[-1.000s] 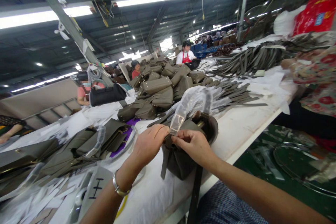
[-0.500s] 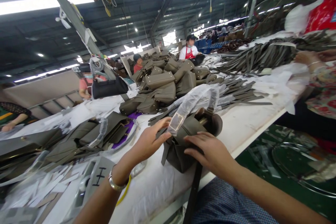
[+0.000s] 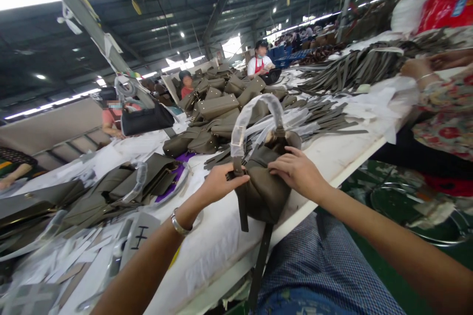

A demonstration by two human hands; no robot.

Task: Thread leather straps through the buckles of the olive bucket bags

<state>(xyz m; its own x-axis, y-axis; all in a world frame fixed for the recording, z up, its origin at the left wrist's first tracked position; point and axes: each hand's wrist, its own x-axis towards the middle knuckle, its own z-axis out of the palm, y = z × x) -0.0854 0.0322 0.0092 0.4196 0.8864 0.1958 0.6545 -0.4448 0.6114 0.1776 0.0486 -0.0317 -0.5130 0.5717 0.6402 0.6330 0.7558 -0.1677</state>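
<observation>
An olive-grey handbag [image 3: 263, 192] stands at the near edge of the white worktable [image 3: 332, 157]. Its arched handle [image 3: 254, 110] is wrapped in clear plastic and stands upright. My left hand [image 3: 218, 184] grips the bag's left side, thumb and fingers closed at the base of the handle. My right hand [image 3: 297, 172] lies over the bag's top right, fingers curled against the leather. A dark strap [image 3: 260, 261] hangs from the bag over the table edge towards my lap.
A heap of like bags [image 3: 221, 113] is piled mid-table, flat bags and plastic sleeves [image 3: 144, 187] lie at left, grey straps [image 3: 354, 74] at back right. A co-worker's floral sleeve [image 3: 443, 108] is at right; other people sit beyond the heap.
The plastic-wrapped handle has swung from lying back to upright. Both hands have moved from the handle's wrapping down onto the bag's body.
</observation>
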